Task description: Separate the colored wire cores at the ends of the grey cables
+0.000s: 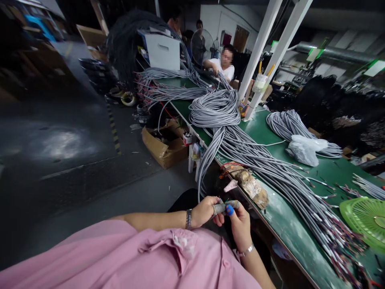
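My left hand (207,210), with a watch on its wrist, is closed in a pinch around the end of a grey cable (199,188). That cable hangs down from the coil of grey cables (215,108) on the bench. Against it, fingertips nearly touching, my right hand (240,220) pinches at the same cable end, where tiny coloured wires show. Tape wraps some of my fingers, and the right thumb has a blue cover. Most of the cable end is hidden by the fingers. Beside the hands, a wrapped brownish block (252,188) lies on the bench edge.
The green bench (276,196) runs diagonally, bearing long grey cables (288,180) with stripped ends. A green basket-like fan cover (365,220), a plastic bag (306,148) and white posts (258,60) stand around it. A cardboard box (164,150) sits on the floor. A co-worker (222,66) handles cables opposite.
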`<state>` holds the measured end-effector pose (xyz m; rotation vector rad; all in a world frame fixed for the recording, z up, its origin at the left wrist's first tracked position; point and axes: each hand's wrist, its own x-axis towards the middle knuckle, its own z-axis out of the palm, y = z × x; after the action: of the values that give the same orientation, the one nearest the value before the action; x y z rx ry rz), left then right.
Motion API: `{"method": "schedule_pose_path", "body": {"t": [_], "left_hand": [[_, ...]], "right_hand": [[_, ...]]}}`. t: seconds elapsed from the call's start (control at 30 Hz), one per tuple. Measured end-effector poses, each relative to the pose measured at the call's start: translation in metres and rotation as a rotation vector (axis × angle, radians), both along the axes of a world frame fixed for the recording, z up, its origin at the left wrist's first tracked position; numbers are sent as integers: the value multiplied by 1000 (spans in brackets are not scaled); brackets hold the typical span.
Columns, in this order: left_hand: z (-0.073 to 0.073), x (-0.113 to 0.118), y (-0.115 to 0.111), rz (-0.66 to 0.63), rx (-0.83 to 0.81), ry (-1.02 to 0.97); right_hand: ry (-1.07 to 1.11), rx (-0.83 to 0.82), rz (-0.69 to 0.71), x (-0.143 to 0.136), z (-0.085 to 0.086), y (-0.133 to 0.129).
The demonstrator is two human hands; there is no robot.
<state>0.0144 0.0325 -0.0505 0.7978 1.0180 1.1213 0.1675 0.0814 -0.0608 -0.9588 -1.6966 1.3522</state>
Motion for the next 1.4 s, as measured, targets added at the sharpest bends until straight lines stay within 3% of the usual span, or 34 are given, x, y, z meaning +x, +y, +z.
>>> {"method": "schedule_pose_path", "body": {"t": [0.1, 0.2, 0.37, 0.5, 0.6, 0.7, 0.83, 0.97, 1.13, 1.4], "left_hand": [[5, -3, 1, -51, 10, 34], [19, -12, 2, -127, 89, 200], [32, -29, 1, -173, 301, 623], [24, -25, -4, -150, 149, 395], [19, -20, -6, -40, 16, 171], [20, -20, -10, 63, -8, 79], [18, -25, -14, 134, 73, 110], [3, -26, -16, 163, 86, 92], [-10, -22, -16, 151, 109, 186], [-4, -23, -15, 116, 92, 216]], "right_hand": [[60, -124, 20, -1, 1, 3], [70, -187, 67, -2, 9, 8], [-58, -58, 196, -6, 25, 19], [-142, 49, 238, -15, 29, 25], [-66, -35, 240, -24, 33, 25], [49, -117, 226, -30, 39, 19], [150, -188, 120, -28, 35, 6], [209, -311, -12, -22, 20, -3], [197, -352, 71, -27, 23, -6], [188, -361, 49, -37, 27, -3]]}}
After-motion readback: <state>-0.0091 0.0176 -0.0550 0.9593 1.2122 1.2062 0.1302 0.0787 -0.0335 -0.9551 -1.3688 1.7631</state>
